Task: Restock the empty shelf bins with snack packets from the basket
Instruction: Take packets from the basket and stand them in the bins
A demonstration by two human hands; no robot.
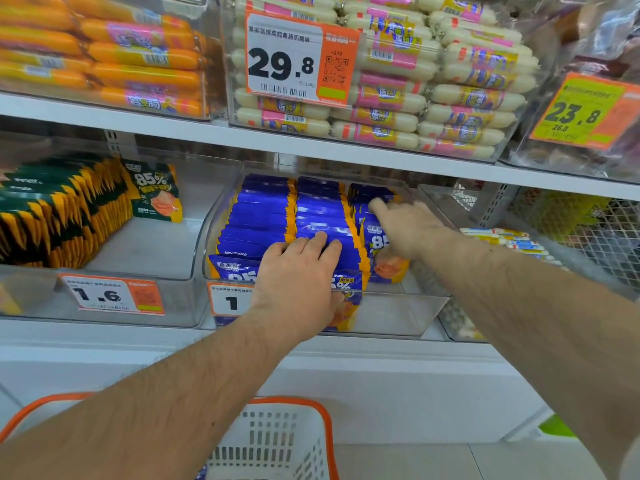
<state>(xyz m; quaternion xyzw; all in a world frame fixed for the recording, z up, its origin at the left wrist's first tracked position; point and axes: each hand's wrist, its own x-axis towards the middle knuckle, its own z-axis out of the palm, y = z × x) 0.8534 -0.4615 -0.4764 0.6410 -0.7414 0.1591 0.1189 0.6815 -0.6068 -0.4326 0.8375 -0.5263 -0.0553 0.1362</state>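
At the middle shelf, my left hand (298, 271) pinches a front blue packet (346, 299) while my right hand (403, 225), fingers spread, presses the right-hand row of blue packets (322, 216) upright in the clear bin (398, 317), the basket (277, 441) waiting below my arms.

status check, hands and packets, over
Both hands in the blue bin: left hand grips front middle-row blue packets, right hand on the right row. Basket below. Nothing in the way.
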